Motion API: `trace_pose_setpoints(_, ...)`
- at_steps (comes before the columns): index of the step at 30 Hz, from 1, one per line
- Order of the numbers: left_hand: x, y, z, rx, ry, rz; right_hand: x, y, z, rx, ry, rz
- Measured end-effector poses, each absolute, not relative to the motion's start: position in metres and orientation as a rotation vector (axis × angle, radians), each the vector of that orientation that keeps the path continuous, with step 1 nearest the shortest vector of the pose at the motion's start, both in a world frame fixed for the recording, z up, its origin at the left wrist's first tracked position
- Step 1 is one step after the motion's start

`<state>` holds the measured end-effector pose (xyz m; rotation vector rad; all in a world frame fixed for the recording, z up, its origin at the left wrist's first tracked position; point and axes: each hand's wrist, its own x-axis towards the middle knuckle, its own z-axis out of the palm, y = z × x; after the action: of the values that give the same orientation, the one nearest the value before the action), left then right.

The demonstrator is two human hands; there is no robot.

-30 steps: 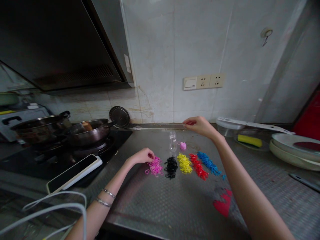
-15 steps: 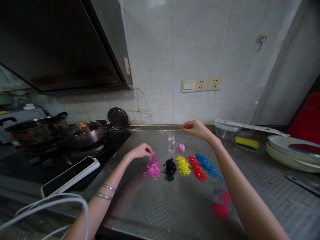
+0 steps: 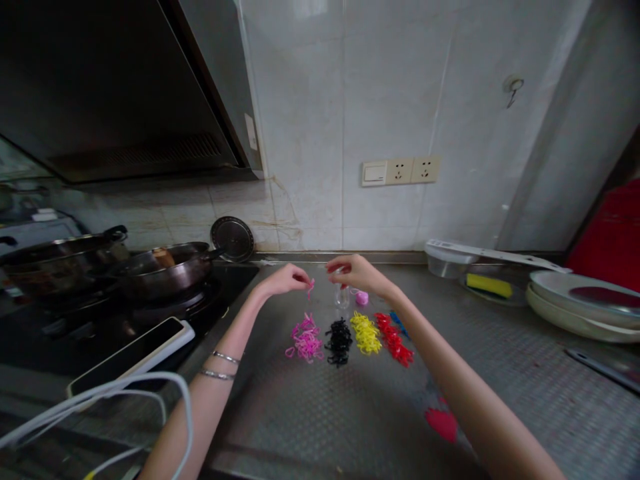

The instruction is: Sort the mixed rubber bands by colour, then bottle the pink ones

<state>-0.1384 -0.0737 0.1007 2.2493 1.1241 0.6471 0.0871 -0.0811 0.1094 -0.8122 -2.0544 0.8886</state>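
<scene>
My left hand [image 3: 289, 279] is closed in a pinch on a few pink rubber bands [image 3: 311, 289], which dangle above the counter. Below it lies a pile of pink rubber bands [image 3: 306, 339]. My right hand [image 3: 354, 272] is at the top of a small clear bottle [image 3: 342, 297], its fingers curved and apart; whether they touch the bottle is unclear. The bottle stands upright, its upper part partly covered. Beside it sits a pink cap [image 3: 361, 297]. Piles of black [image 3: 340, 341], yellow [image 3: 367, 332] and red rubber bands [image 3: 394, 339] form a row. My right forearm hides most of the blue bands [image 3: 399, 323].
Pans [image 3: 163, 270] stand on the stove at left, near a phone-like device [image 3: 130, 353] and a white cable [image 3: 125, 383]. At right are a plastic tub [image 3: 445, 263], a yellow sponge [image 3: 489, 286], stacked plates [image 3: 575, 313] and a dark handle [image 3: 603, 370]. A red patch [image 3: 442, 423] marks the counter.
My left hand has lifted pink bands off the pile, up and slightly right. My right hand has moved left and down to the bottle's top, and its forearm now covers more of the blue bands.
</scene>
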Motion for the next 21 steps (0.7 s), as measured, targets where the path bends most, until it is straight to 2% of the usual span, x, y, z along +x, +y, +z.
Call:
trace_pose_setpoints(5, -0.133, -0.071, 0.115, 2.220, 1.023, 0.777, 0.068, -0.083, 0.096, -0.797, -1.855, 1.221)
trace_pose_setpoints(9, -0.134, -0.069, 0.116, 2.227, 1.026, 0.702, 0.063, -0.089, 0.094, -0.710, -1.647, 1.535)
trace_pose_setpoints(14, -0.135, -0.067, 0.119, 2.245, 1.021, 0.570, 0.051, -0.087, 0.083, -0.743, -1.615, 1.573)
trace_pose_setpoints(21, -0.130, -0.067, 0.120, 2.223, 1.018, 0.617, 0.046, -0.079, 0.073, -0.751, -1.549, 1.487)
